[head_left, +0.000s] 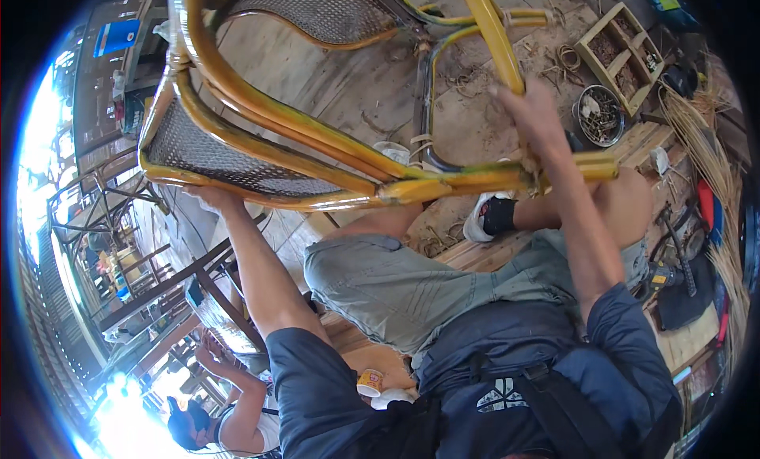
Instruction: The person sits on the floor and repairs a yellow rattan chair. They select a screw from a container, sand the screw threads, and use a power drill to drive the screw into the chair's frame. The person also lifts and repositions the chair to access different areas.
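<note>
A glossy yellow-brown rattan chair frame (451,188), tilted on its side, spans the upper middle of the view above my lap. It has bent poles and dark woven mesh panels (229,154). My left hand (214,198) holds the lower rail at the frame's left end, its fingers partly hidden behind the pole. Around a thick yellow pole (492,35) at the right, my right hand (540,117) is closed. Pale binding strips wrap the joint by the lower rail, below my right wrist.
On the right, a metal bowl (598,115) of small pieces stands beside a divided wooden tray (621,55). A bundle of rattan strips (708,158), a drill (659,277) and other tools lie farther right. Another person (237,411) sits at lower left; a paper cup (370,383) stands near me.
</note>
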Demonstrator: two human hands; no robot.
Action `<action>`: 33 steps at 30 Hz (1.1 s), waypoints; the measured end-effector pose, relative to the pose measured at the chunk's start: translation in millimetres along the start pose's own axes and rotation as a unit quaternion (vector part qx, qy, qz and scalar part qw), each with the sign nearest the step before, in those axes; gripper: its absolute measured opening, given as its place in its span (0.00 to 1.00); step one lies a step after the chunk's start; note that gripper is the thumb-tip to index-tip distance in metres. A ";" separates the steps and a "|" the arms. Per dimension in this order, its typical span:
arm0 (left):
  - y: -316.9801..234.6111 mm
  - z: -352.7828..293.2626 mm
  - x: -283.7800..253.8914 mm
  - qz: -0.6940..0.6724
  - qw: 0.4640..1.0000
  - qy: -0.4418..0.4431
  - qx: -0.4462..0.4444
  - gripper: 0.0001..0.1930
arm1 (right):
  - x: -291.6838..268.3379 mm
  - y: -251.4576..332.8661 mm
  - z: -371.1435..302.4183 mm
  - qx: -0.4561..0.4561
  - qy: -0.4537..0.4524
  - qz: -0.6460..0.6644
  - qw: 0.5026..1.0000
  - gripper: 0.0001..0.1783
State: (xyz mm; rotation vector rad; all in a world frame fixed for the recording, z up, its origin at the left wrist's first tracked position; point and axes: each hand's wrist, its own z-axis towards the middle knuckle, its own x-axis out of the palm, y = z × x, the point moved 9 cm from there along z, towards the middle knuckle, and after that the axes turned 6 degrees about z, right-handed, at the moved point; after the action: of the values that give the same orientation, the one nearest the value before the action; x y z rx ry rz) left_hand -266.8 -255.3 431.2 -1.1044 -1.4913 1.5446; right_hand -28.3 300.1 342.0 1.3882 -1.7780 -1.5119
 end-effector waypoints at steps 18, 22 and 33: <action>171.7 -190.9 53.1 -0.208 0.885 0.033 -0.415 0.36 | -52.5 228.3 5.1 -0.145 0.018 -0.283 0.948 0.17; 219.1 -230.5 68.6 -0.240 0.841 0.035 -0.484 0.35 | -30.4 239.2 -3.0 -0.165 0.061 -0.365 0.914 0.16; 308.7 -263.7 115.9 -0.295 0.779 -0.026 -0.553 0.31 | -53.3 214.2 10.8 -0.418 -0.067 -0.390 0.818 0.18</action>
State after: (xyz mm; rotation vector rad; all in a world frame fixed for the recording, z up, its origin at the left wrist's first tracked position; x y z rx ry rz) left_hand -46.8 -71.9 121.1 -0.9613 -2.5563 0.1478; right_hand -102.9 332.1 547.6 1.5514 -0.3345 -2.4127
